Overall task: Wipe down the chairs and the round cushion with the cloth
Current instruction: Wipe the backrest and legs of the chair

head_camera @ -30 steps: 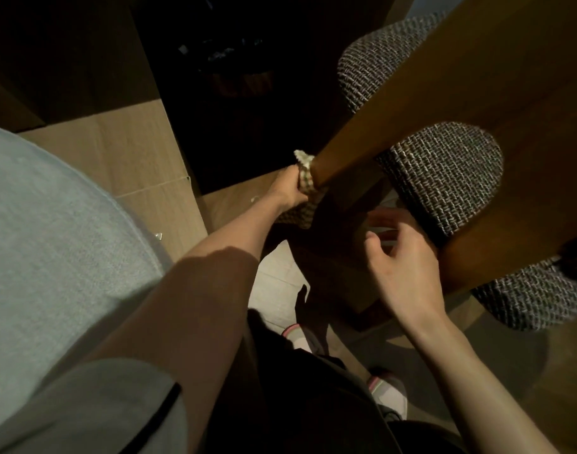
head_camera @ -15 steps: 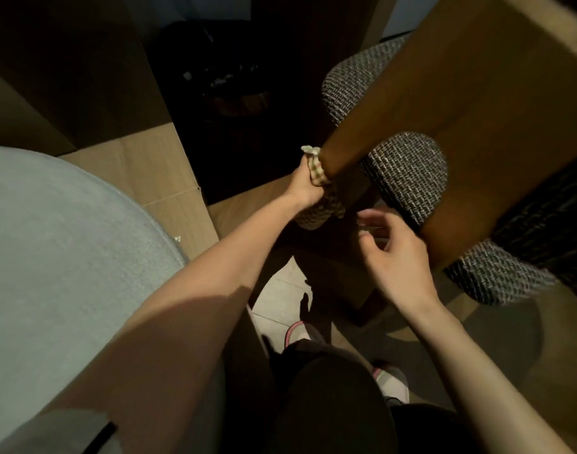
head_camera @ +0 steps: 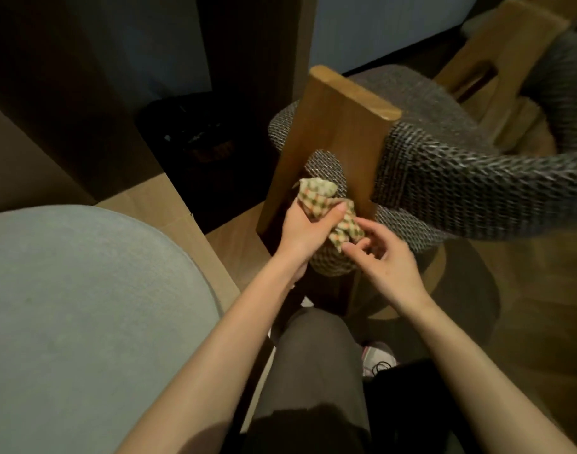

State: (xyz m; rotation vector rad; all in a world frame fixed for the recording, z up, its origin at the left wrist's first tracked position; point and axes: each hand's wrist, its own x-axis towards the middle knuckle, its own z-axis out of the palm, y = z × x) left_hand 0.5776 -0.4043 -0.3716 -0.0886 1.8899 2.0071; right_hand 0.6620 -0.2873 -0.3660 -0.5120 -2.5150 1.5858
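Two hands (head_camera: 305, 231) (head_camera: 383, 257), one cloth (head_camera: 316, 191), two chairs (head_camera: 339, 132) (head_camera: 496, 50)

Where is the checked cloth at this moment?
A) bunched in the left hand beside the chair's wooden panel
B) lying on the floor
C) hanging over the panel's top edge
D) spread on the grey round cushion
A: the left hand has its grip closed round the bunched cloth, low beside the chair's wooden panel.
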